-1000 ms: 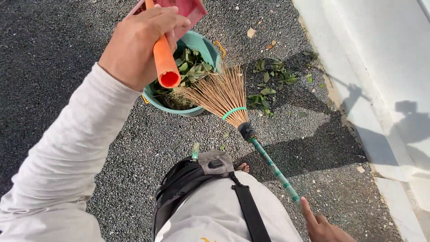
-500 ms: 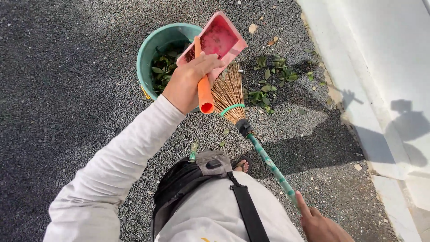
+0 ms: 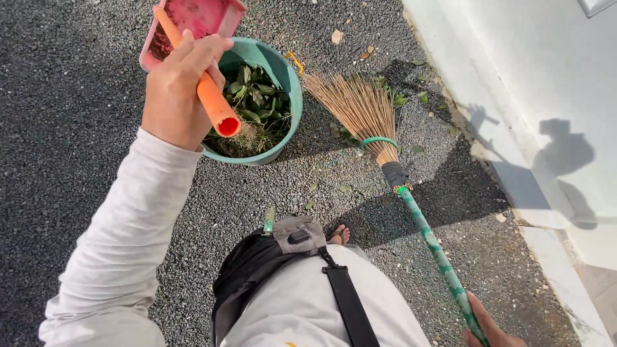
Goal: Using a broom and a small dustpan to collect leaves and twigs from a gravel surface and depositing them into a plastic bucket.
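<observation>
Half a second ago you held the dustpan tipped over the near right rim of the bucket; now your left hand (image 3: 177, 96) has swung it to the far left, and the red dustpan (image 3: 193, 26) sits beyond the bucket's far left rim, its tray looking empty apart from some dust. From that I judge the load is already tipped out. Your left hand is closed around the orange handle (image 3: 199, 83), fingers wrapped over the top, with the open end of the tube pointing back toward you.

Just right of that hand stands the teal bucket (image 3: 289, 96), on the dark gravel ground (image 3: 77, 193), holding green leaves (image 3: 257, 103) and some dry stalks. The handle's end hangs over the bucket's near left side.

Further right, the broom (image 3: 369, 115) has shifted away from the bucket: its straw bristles now rest on the gravel, just beside the bucket's right wall, over a few loose leaves. Its green stick (image 3: 430, 238) runs near and right to your right hand (image 3: 488, 328), which shows only at the bottom edge; it is on the stick, but how tightly it is closed I cannot tell. The white wall (image 3: 514, 83) lies at the far right.
</observation>
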